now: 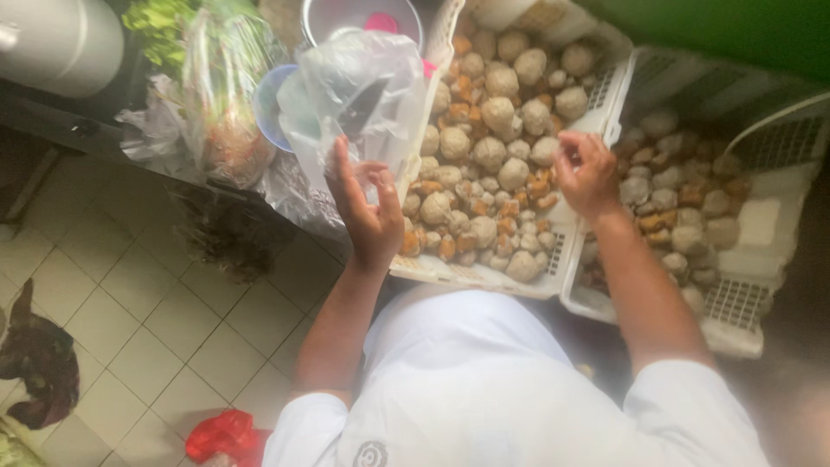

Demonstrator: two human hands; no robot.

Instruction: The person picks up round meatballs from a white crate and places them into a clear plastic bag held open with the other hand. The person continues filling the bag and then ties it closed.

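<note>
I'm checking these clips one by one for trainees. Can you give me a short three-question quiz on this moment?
1. True or false: the left hand holds up a clear plastic bag.
2. Which is the right hand over? A) the white tray of meatballs B) the red bag on the floor
3. What colour is the person's shirt?

Key: 1 true; 2 A; 3 white.
</note>
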